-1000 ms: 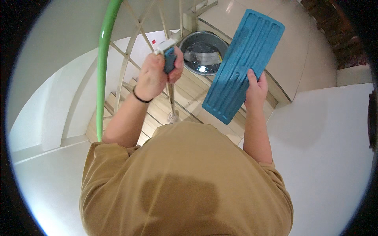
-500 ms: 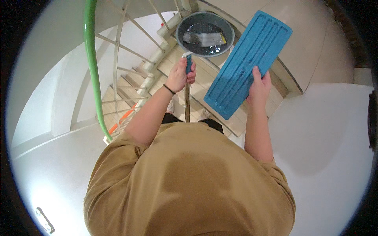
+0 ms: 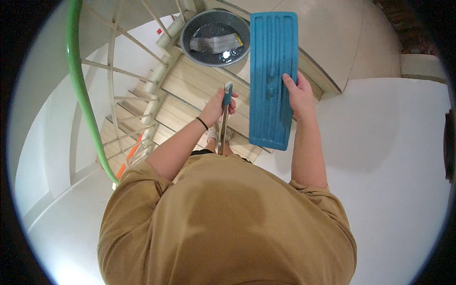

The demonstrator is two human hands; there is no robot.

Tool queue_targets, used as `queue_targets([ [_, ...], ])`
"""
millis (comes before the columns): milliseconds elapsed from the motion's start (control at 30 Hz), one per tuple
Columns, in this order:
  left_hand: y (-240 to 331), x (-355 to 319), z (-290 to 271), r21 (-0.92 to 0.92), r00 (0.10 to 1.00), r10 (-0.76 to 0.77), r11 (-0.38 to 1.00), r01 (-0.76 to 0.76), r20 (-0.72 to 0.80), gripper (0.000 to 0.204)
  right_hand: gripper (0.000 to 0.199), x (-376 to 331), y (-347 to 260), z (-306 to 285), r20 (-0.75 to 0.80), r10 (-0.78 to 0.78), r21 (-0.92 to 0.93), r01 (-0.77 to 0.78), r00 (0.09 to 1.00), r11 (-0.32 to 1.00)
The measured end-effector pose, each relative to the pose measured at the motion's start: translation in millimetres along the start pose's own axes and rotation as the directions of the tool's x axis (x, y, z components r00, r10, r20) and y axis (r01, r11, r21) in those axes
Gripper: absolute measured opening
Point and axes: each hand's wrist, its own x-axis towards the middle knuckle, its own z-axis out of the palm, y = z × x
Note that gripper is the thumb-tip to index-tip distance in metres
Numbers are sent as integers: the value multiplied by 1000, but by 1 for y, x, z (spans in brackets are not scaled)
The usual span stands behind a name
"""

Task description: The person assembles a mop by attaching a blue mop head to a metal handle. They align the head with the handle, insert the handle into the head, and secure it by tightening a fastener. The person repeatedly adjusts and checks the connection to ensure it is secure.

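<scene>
My left hand (image 3: 219, 108) is wrapped round the blue upper end of a thin pole (image 3: 224, 128), which runs down toward my feet; its lower part is hidden by my shirt. On the right, my right hand (image 3: 300, 96) grips the edge of a long blue panel (image 3: 273, 114), thumb on top. Rounded corners and lengthwise grooves mark this panel, and it stands nearly straight away from me. Past my left hand is a grey round basin (image 3: 186, 51) of dark water. A whitish pad (image 3: 216, 44) with a yellow edge lies in the water.
Wood-look stair treads (image 3: 178, 92) lie under and beyond my hands. To the left are a green handrail (image 3: 81, 95) and pale metal balusters (image 3: 113, 66). A white wall (image 3: 375, 128) is close on my right. A beige landing (image 3: 323, 38) lies beyond the panel.
My right hand has turned the panel from a slant to nearly straight ahead and brought it left. The pole's top has dropped nearer to me. The view has shifted; the basin now appears further left.
</scene>
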Motion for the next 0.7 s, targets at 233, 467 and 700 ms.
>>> queue_targets([
  [233,10,26,-28,460,986,109,887,-40,-125,64,36,20,10,8,106,-91,-543,134,990,829],
  [467,113,54,-49,988,292,955,1,-156,45,65,29,51,-1,53,373,-182,-646,395,910,653],
  [700,167,52,-76,848,513,830,421,-323,-217,38,29,88,-15,64,450,-375,-597,585,811,549],
])
